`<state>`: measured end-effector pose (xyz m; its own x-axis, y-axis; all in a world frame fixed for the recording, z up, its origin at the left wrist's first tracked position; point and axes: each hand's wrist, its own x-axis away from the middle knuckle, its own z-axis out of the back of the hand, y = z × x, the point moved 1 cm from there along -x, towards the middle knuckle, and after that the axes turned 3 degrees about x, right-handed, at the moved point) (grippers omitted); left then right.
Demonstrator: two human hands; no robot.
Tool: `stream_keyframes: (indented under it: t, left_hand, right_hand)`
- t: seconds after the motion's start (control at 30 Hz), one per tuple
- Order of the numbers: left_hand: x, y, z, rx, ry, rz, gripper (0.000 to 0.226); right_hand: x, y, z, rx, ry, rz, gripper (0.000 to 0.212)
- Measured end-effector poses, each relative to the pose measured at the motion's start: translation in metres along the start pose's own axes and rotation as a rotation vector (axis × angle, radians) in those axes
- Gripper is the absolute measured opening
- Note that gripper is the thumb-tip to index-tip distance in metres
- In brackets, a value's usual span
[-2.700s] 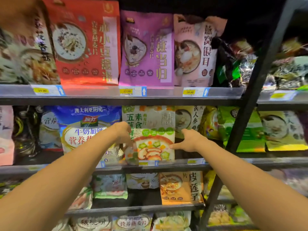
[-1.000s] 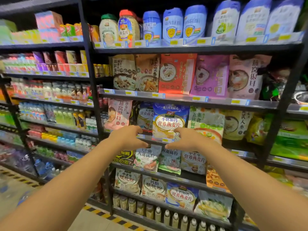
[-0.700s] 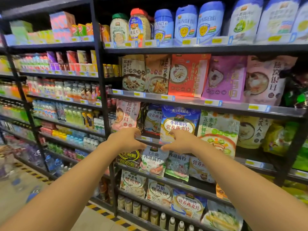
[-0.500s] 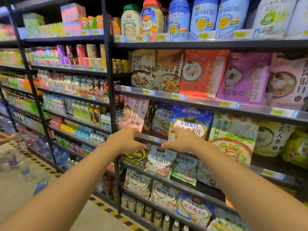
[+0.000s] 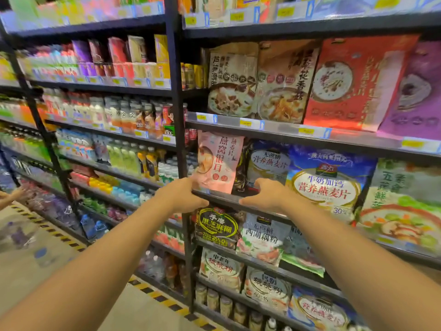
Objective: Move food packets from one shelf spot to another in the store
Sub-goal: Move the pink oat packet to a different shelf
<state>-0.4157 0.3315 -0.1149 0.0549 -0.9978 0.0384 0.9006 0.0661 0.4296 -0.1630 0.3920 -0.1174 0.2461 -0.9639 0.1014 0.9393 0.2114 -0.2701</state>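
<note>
Food packets stand in rows on black store shelves. On the middle shelf, a pink packet [image 5: 218, 161] stands at the left end. To its right are a dark packet [image 5: 241, 168], a white and blue packet [image 5: 267, 163] and a big blue oat packet [image 5: 327, 185]. My left hand [image 5: 181, 197] reaches to the shelf's front edge [image 5: 226, 200], just below the pink packet's left corner, and holds nothing. My right hand [image 5: 265, 194] hovers in front of the dark packet, fingers relaxed and pointing left, also empty.
A black upright post [image 5: 177, 115] divides this bay from shelves of drink bottles [image 5: 124, 115] on the left. More packets [image 5: 217, 225] fill the shelves below. Yellow and black tape [image 5: 59, 237] marks the floor. Another person's hand [image 5: 12, 197] shows at the left edge.
Both hands have let go of the green and white packet and moved left along the middle shelf to the pink packet. The view has swung left and closer.
</note>
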Motion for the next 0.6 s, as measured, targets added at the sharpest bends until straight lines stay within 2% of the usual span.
stream_keyframes:
  t: [0.13, 0.17, 0.23, 0.3, 0.6]
  left_hand:
    - [-0.06, -0.026, 0.007, 0.006, -0.013, -0.035, 0.086]
    - [-0.074, -0.03, 0.006, 0.022, -0.022, -0.041, 0.089]
    - [-0.1, -0.038, 0.0, 0.053, -0.039, -0.045, 0.093]
    - [-0.128, -0.044, -0.004, 0.075, -0.046, -0.062, 0.092]
    - [-0.258, -0.064, -0.016, 0.123, -0.041, -0.058, 0.067]
  right_hand:
    - [-0.041, -0.024, -0.004, -0.097, 0.049, -0.035, 0.133]
    - [-0.053, -0.027, -0.007, -0.112, 0.044, -0.044, 0.131]
    - [-0.079, -0.03, -0.016, -0.142, 0.03, -0.073, 0.108]
    - [-0.105, -0.031, -0.022, -0.174, 0.033, -0.098, 0.096]
    - [-0.23, -0.021, -0.021, -0.248, 0.045, -0.077, 0.086]
